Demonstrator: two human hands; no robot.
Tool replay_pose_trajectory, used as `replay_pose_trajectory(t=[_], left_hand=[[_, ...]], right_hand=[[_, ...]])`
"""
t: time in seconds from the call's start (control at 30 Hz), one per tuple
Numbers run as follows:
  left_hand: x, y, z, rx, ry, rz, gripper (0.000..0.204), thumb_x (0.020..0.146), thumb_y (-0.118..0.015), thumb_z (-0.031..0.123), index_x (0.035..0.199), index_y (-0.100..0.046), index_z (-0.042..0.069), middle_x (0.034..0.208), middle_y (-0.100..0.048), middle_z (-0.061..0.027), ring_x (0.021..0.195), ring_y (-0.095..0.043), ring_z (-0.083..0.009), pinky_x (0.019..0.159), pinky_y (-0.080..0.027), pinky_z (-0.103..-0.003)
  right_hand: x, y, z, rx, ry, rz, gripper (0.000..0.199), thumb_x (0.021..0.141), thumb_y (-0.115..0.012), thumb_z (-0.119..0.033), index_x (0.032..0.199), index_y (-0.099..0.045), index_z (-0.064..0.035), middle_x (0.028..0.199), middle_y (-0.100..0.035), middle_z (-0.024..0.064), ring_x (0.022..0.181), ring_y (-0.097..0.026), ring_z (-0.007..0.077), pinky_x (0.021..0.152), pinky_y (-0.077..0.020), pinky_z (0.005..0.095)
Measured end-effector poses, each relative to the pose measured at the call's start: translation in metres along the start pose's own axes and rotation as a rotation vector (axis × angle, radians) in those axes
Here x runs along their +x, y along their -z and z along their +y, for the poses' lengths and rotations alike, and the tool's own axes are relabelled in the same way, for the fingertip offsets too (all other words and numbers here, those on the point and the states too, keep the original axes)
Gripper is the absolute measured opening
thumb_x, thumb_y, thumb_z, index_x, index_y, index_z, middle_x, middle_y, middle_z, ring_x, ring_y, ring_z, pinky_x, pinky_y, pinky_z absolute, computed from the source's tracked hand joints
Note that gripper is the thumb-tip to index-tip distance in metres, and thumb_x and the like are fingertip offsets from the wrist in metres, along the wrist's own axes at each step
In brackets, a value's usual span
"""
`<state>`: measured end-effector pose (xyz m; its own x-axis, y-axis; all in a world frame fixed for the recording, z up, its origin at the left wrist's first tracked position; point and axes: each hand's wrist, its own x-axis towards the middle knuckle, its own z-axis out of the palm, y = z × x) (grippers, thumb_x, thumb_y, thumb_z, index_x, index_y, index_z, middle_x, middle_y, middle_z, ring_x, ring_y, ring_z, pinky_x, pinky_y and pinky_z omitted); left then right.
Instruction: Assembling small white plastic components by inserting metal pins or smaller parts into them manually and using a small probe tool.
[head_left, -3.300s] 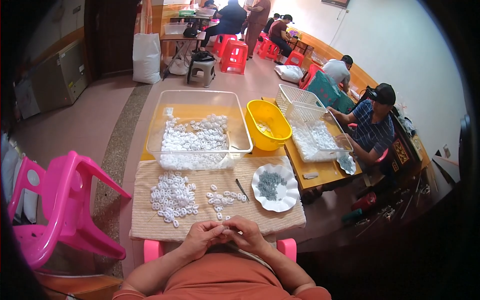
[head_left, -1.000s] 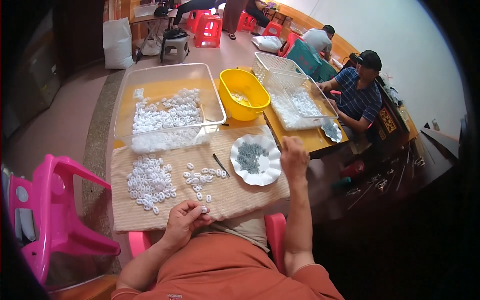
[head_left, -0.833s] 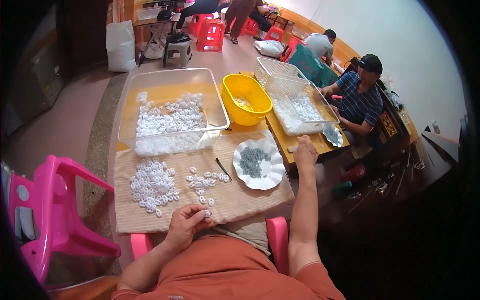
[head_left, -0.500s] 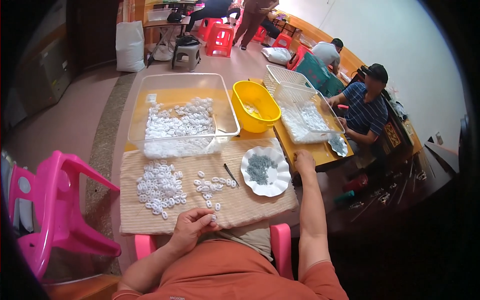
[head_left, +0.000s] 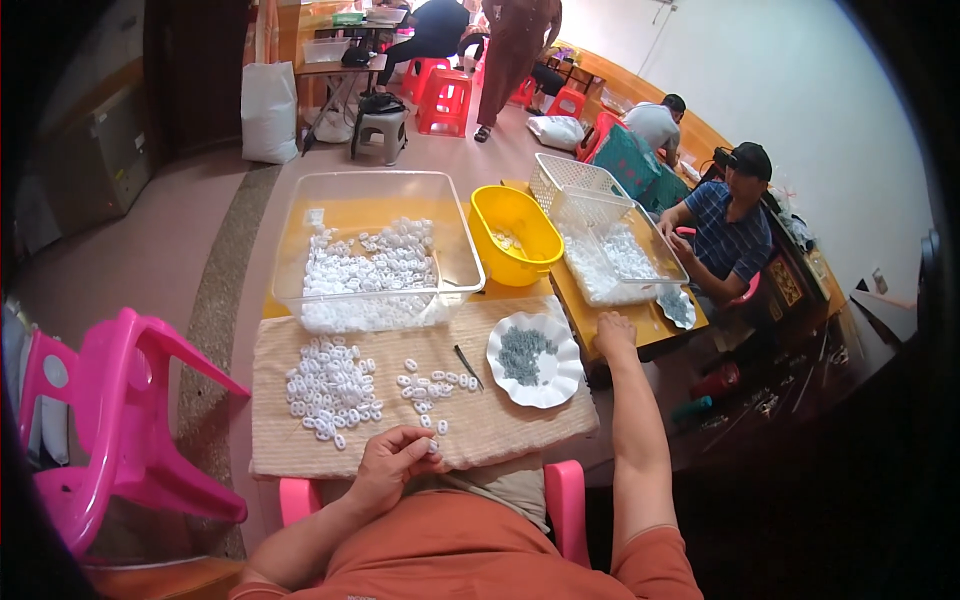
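My left hand [head_left: 392,466], low at the near edge of a striped cream cloth [head_left: 470,428], is closed in a pinch on a small white oval part [head_left: 433,447]. To its upper left lies a heap of similar white oval parts [head_left: 332,388]. A smaller scatter of them [head_left: 425,388] sits mid-cloth, beside a dark thin tool like tweezers [head_left: 468,367]. My right hand [head_left: 614,335] rests at the edge of the yellow table, right of a scalloped white plate [head_left: 548,389] holding small grey pieces [head_left: 522,355]. Its fingers are curled; anything in them is hidden.
Behind the cloth stand a clear bin [head_left: 375,183] of white parts and a yellow tub [head_left: 478,235]. Another clear bin [head_left: 672,245] and a small plate [head_left: 683,318] sit before a co-worker [head_left: 728,225]. A pink chair [head_left: 120,420] stands at left; more people are farther back.
My view has shifted, so the table sits slightly lower. Both hands keep nearly the same pose. A standing person at the back has stepped nearer; the co-worker's hands have moved closer together.
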<state>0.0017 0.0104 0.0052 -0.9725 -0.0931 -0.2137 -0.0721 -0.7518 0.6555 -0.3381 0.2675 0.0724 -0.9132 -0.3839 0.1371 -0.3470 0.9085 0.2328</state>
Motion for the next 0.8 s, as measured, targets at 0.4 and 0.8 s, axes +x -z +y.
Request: replay_pose_trajectory(t=[0.4, 0.8], left_hand=[[-0.002, -0.009, 0.001, 0.099, -0.027, 0.051, 0.015, 0.091, -0.060, 0.006, 0.105, -0.060, 0.002, 0.092, -0.065, -0.0072, 0.077, -0.063, -0.0135, 0.073, -0.057, -0.031], [-0.007, -0.006, -0.004, 0.352, -0.239, 0.031, 0.011, 0.087, -0.064, 0.000, 0.098, -0.063, 0.000, 0.089, -0.066, -0.0049, 0.079, -0.062, -0.0101, 0.071, -0.056, -0.025]], right_hand=[[-0.069, 0.057, -0.072, 0.763, 0.294, 0.445, 0.010, 0.089, -0.058, -0.008, 0.097, -0.058, -0.0017, 0.078, -0.061, 0.0142, 0.066, -0.062, 0.0240, 0.060, -0.0501, 0.0353], [-0.178, 0.046, -0.178, 1.719, 0.443, -0.541, 0.020, 0.092, -0.059, -0.004, 0.110, -0.058, 0.0017, 0.089, -0.058, 0.0019, 0.067, -0.056, 0.0052, 0.054, -0.0464, 0.0213]])
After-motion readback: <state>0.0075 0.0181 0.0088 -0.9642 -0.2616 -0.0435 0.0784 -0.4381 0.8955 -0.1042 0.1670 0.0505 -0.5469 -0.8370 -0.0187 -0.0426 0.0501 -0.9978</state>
